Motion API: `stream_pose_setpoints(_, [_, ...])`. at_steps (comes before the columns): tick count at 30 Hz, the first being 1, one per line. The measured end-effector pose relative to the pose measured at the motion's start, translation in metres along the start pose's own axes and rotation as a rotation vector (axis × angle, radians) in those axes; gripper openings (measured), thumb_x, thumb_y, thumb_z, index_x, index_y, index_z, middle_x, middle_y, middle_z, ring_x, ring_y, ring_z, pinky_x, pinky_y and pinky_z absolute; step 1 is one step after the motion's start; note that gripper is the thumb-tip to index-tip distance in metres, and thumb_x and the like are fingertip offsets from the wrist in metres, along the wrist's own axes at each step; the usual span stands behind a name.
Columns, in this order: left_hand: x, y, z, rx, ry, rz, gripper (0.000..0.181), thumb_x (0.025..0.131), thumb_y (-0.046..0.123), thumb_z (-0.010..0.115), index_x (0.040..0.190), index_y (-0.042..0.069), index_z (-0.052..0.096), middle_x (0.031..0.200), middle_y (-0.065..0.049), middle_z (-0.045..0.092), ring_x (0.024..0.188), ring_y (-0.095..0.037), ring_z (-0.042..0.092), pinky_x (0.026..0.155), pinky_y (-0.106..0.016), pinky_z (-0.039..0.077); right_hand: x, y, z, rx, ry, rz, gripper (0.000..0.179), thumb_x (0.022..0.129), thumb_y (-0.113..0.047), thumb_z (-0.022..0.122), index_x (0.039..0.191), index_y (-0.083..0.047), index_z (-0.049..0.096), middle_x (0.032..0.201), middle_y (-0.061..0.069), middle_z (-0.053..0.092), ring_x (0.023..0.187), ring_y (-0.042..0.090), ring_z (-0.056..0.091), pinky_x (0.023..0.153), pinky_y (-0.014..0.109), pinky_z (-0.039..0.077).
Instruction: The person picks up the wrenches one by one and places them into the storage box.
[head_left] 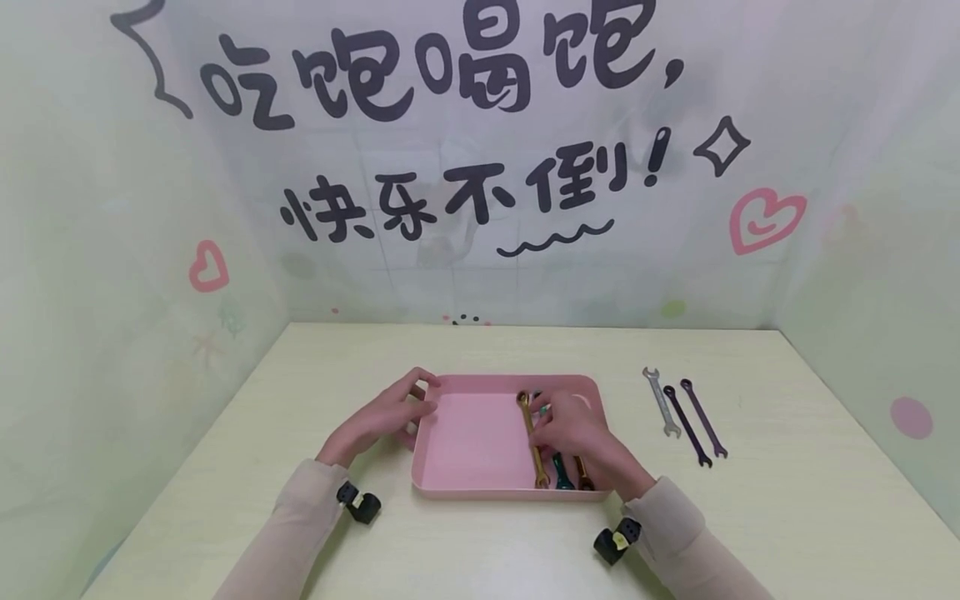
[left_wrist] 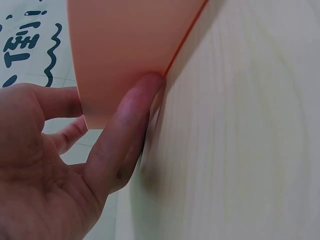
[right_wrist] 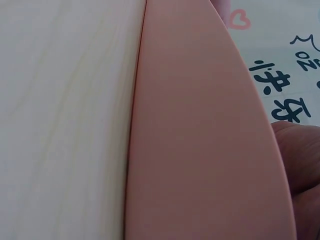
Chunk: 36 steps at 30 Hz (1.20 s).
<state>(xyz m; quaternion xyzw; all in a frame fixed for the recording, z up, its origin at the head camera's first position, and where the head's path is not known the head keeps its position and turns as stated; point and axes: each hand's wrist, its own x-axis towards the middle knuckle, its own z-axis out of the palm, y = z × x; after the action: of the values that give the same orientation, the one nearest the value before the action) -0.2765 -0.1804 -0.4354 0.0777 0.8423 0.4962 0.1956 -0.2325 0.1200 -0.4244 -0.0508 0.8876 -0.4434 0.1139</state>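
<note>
A shallow pink tray (head_left: 472, 442) lies on the table. At its left side my left hand (head_left: 390, 412) grips the wall, with fingers over the rim and a digit against the outer face; the left wrist view shows this tray wall (left_wrist: 130, 45) close up. My right hand (head_left: 573, 425) is inside the tray's right part and pinches a gold wrench (head_left: 536, 458). Beside that wrench lie a green wrench (head_left: 562, 473) and a bronze-coloured wrench (head_left: 583, 475), both partly hidden by the hand. In the right wrist view the tray's front wall (right_wrist: 200, 125) hides most of the right hand (right_wrist: 302, 165).
To the right of the tray, a silver wrench (head_left: 662, 403), a dark wrench (head_left: 687, 426) and a purple wrench (head_left: 703, 418) lie side by side on the pale wooden table (head_left: 495, 550). A printed white curtain (head_left: 450, 283) stands behind and at both sides.
</note>
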Motion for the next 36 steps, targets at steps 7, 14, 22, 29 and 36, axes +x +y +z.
stream_pose_setpoints(7, [-0.001, 0.000, 0.000, 0.005, 0.005, 0.006, 0.039, 0.104, 0.017, 0.056, 0.142, 0.016, 0.046, 0.130, -0.021, 0.048, 0.089, -0.028, 0.066, 0.061, -0.037, 0.063, -0.001, -0.002, 0.002, 0.003, 0.000, -0.002, 0.043, 0.085, 0.001, 0.079, 0.124, 0.004, 0.064, 0.085, 0.011, 0.070, 0.058, 0.018, 0.069, 0.055, 0.031, 0.062])
stream_pose_setpoints(14, [0.000, 0.000, 0.000, -0.003, 0.002, 0.007, 0.040, 0.104, 0.018, 0.056, 0.142, 0.016, 0.045, 0.132, -0.021, 0.048, 0.089, -0.027, 0.066, 0.061, -0.038, 0.063, -0.002, -0.003, 0.002, -0.009, -0.001, -0.005, 0.037, 0.087, 0.007, 0.071, 0.122, 0.003, 0.064, 0.075, 0.009, 0.069, 0.057, 0.017, 0.066, 0.054, 0.029, 0.059])
stream_pose_setpoints(22, [0.001, -0.002, 0.000, -0.002, 0.008, 0.002, 0.039, 0.104, 0.018, 0.056, 0.142, 0.017, 0.046, 0.132, -0.021, 0.048, 0.090, -0.027, 0.066, 0.062, -0.037, 0.063, 0.000, -0.001, -0.002, -0.015, -0.010, -0.066, 0.029, 0.085, 0.008, 0.070, 0.114, 0.004, 0.068, 0.075, 0.008, 0.069, 0.058, 0.017, 0.066, 0.053, 0.028, 0.058])
stream_pose_setpoints(29, [0.000, -0.002, 0.001, -0.012, -0.007, 0.011, 0.040, 0.104, 0.019, 0.056, 0.143, 0.015, 0.045, 0.131, -0.022, 0.048, 0.090, -0.027, 0.065, 0.062, -0.037, 0.063, 0.002, 0.001, -0.010, -0.005, -0.077, -0.174, 0.026, 0.088, 0.006, 0.072, 0.114, 0.005, 0.069, 0.080, 0.012, 0.071, 0.059, 0.019, 0.069, 0.054, 0.031, 0.062])
stream_pose_setpoints(36, [-0.002, -0.001, 0.001, 0.000, 0.004, 0.006, 0.039, 0.104, 0.017, 0.056, 0.142, 0.016, 0.046, 0.130, -0.021, 0.048, 0.090, -0.027, 0.065, 0.060, -0.037, 0.062, 0.002, -0.002, -0.024, -0.022, -0.054, -0.181, 0.023, 0.090, 0.002, 0.072, 0.113, 0.001, 0.070, 0.087, 0.010, 0.070, 0.064, 0.020, 0.069, 0.057, 0.033, 0.062])
